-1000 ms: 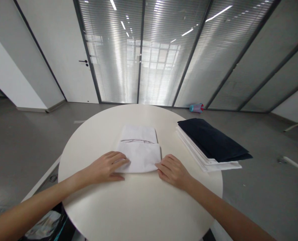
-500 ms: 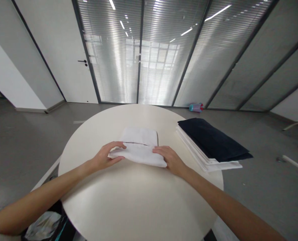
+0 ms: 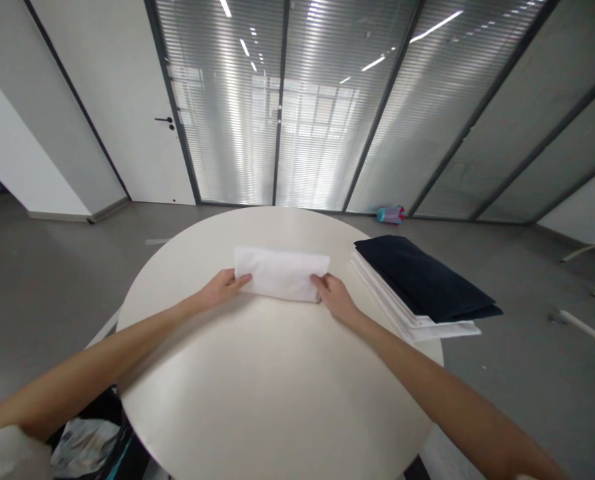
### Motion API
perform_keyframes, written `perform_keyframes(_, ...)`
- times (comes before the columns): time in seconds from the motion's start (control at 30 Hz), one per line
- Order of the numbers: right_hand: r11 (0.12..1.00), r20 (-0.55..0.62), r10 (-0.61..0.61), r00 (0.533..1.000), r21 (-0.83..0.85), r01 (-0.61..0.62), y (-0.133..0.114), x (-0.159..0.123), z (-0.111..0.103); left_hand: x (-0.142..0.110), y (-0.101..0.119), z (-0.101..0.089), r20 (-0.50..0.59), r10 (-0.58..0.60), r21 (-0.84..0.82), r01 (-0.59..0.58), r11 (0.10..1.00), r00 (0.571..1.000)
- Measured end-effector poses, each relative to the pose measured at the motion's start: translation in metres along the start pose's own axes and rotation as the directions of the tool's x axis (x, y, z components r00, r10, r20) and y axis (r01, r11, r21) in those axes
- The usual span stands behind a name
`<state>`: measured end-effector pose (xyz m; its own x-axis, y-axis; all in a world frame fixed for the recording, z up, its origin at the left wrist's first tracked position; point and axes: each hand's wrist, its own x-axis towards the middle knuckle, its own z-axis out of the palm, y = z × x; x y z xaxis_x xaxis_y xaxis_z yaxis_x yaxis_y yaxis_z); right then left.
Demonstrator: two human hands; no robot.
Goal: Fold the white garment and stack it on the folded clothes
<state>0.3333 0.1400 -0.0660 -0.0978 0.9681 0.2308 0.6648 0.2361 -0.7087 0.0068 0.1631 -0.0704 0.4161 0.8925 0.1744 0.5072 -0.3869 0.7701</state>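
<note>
A folded white cloth (image 3: 277, 272) sits at the centre of the frame, a compact rectangle whose long axis runs left to right, dipping slightly toward the right; it lies directly between the two hands, with neither clearly nearer, since each meets one short end. The left hand (image 3: 223, 288) pinches the left end, thumb laid on top, and the right hand (image 3: 333, 295) grips the right end near its lower corner the same way, the other fingers mostly hidden behind the fabric. Whether the cloth rests fully flat or is slightly raised, I cannot tell. Its weave looks matte, soft and layered, with a smooth top face. Beneath spreads a round, pale table (image 3: 277, 400) with a faint sheen. At centre right, a dark navy folded cloth (image 3: 422, 277) lies slantwise on a stack of white folded fabric (image 3: 385, 293), its corners jutting past the table's rim
</note>
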Motion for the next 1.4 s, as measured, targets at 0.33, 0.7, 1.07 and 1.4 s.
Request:
perform_keyframes(0.33,0.966,-0.028,0.212,0.977,-0.143,-0.214,-0.004,0.037,0.0,0.048,-0.003,0.002,-0.237,-0.217,0.04,0.232,0.972,0.947)
perform_keyframes(0.7,0.832,0.283,-0.126,0.951,-0.492,0.257,-0.056,0.057,0.046,0.1,0.01,0.027,0.071,0.083,0.516,-0.108,0.85,0.994)
perform_keyframes(1.07,0.845,0.213,0.16,0.964,-0.534,-0.022,-0.016,0.094,0.006,0.103,-0.014,0.005,-0.013,0.019,0.401,-0.012,0.916,1.0)
perform_keyframes(1.4,0.976,0.23,0.048,0.972,-0.218,0.003,-0.018,0.095,-0.008,0.094,0.022,-0.04,0.104,0.047,0.08,-0.056,0.995,0.993)
